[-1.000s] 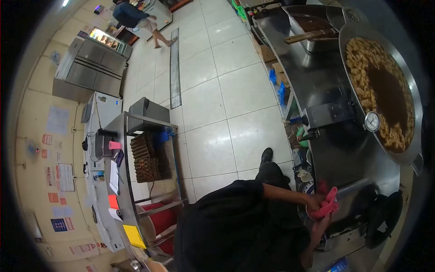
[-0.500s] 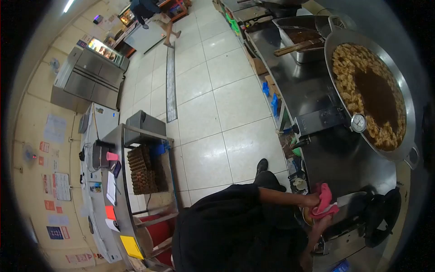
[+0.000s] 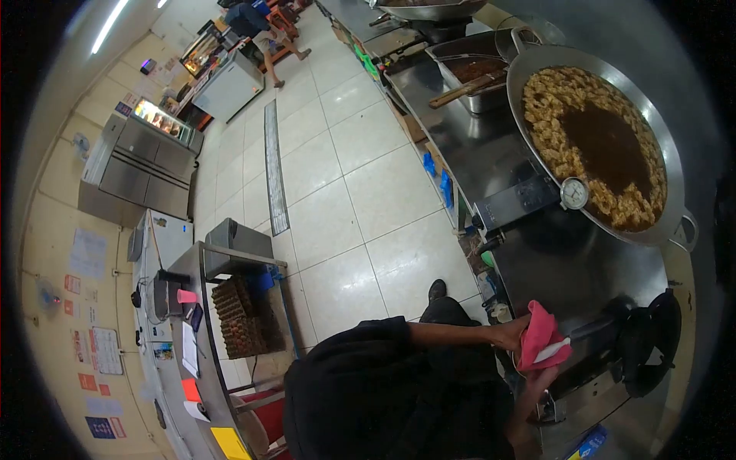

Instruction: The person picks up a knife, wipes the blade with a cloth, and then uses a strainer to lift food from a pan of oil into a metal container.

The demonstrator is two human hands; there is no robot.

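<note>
A pink cloth [image 3: 541,333] with a white patch is bunched between my two hands over the right side of the steel counter [image 3: 552,268]. My left hand [image 3: 512,335] reaches across from the left, fingers closed on the cloth's near side. Just below it, my right hand [image 3: 543,379] closes on the cloth's lower edge. Part of a thin curved rim shows under the cloth between the hands; the rest is hidden. To their right stands a black burner [image 3: 650,345].
A large wok [image 3: 678,146] of frying pieces in dark oil, with a dial thermometer [image 3: 573,193], stands ahead. A wooden-handled tool [image 3: 468,90] rests across a metal tray. At left is a table with egg trays [image 3: 236,318] below. A person [image 3: 257,31] walks far off.
My view has shifted, so the wok and counter appear further left. The pink cloth has turned and spread between my hands. The distant person has moved slightly.
</note>
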